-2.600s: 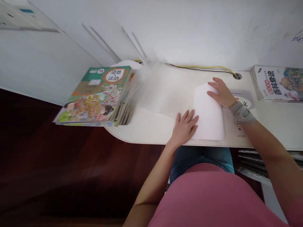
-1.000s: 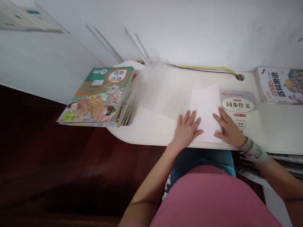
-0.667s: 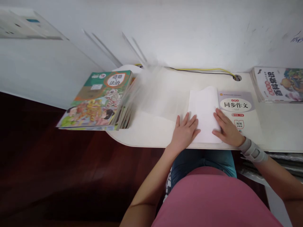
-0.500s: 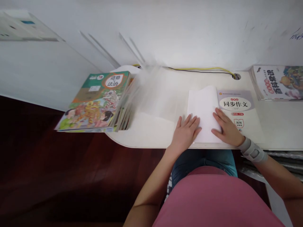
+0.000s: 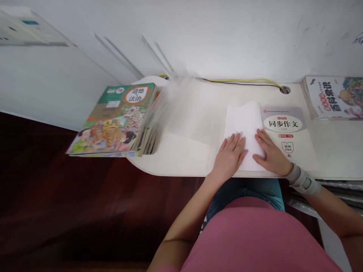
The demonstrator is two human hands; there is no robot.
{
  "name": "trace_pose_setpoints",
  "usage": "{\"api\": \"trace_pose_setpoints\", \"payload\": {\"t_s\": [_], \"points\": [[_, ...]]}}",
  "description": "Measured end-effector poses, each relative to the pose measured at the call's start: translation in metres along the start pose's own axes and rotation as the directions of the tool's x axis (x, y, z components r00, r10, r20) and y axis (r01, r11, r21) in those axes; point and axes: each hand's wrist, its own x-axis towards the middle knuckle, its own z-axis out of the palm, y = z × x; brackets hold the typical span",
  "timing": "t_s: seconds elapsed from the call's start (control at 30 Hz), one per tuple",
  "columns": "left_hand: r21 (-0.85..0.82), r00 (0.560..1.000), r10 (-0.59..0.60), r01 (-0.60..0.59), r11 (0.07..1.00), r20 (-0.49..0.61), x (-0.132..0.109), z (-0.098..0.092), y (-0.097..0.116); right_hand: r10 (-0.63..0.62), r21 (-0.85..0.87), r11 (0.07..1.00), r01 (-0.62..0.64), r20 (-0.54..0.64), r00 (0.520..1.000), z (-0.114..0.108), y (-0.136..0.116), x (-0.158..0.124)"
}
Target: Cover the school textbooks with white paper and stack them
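A white sheet (image 5: pixel 244 121) is folded over the left part of a pale book (image 5: pixel 289 136) with black Chinese characters on its cover. My left hand (image 5: pixel 231 158) lies flat on the sheet's lower left, fingers stretched out and together. My right hand (image 5: pixel 270 153) rests palm down at the sheet's right edge, fingers spread across sheet and book cover. A grey band (image 5: pixel 302 181) wraps my right wrist. Both hands press on the paper near the desk's (image 5: pixel 176 158) front edge.
A stack of colourful textbooks (image 5: pixel 116 121) sits at the desk's left end, overhanging it. Another illustrated book (image 5: pixel 334 98) lies at the far right. A yellow and black cable (image 5: pixel 241 81) runs along the wall to a hole (image 5: pixel 285 89). Dark floor lies to the left.
My right hand came down from the sheet's top right to its lower right edge, uncovering the book's title. My left hand has slid a little to the right, further onto the sheet.
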Motion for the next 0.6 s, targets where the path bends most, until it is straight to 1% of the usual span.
{"api": "trace_pose_setpoints", "payload": {"t_s": [0.07,0.13,0.23,0.3,0.4,0.6], "points": [[-0.030,0.999,0.038,-0.038,0.999,0.009,0.012,-0.002,0.012,0.012,0.040,0.999,-0.013,0.023,1.000,-0.010,0.011,0.002],[-0.031,0.996,0.061,-0.059,0.998,0.060,0.027,-0.002,0.025,0.066,-0.003,0.998,-0.066,0.005,0.998,-0.021,0.026,0.000],[0.025,0.989,0.012,-0.015,1.000,0.146,0.048,-0.001,0.044,0.177,-0.197,0.964,-0.179,-0.030,0.984,-0.033,0.049,-0.009],[0.072,0.984,-0.031,0.018,0.997,0.175,0.057,0.001,0.053,0.223,-0.327,0.921,-0.211,-0.002,0.975,-0.034,0.057,-0.017],[0.123,0.980,-0.070,0.048,0.991,0.185,0.062,0.005,0.061,0.238,-0.437,0.877,-0.201,0.032,0.971,-0.031,0.059,-0.024],[0.153,0.980,-0.103,0.077,0.985,0.170,0.058,0.012,0.058,0.231,-0.478,0.857,-0.195,0.018,0.973,-0.029,0.055,-0.023]]}}
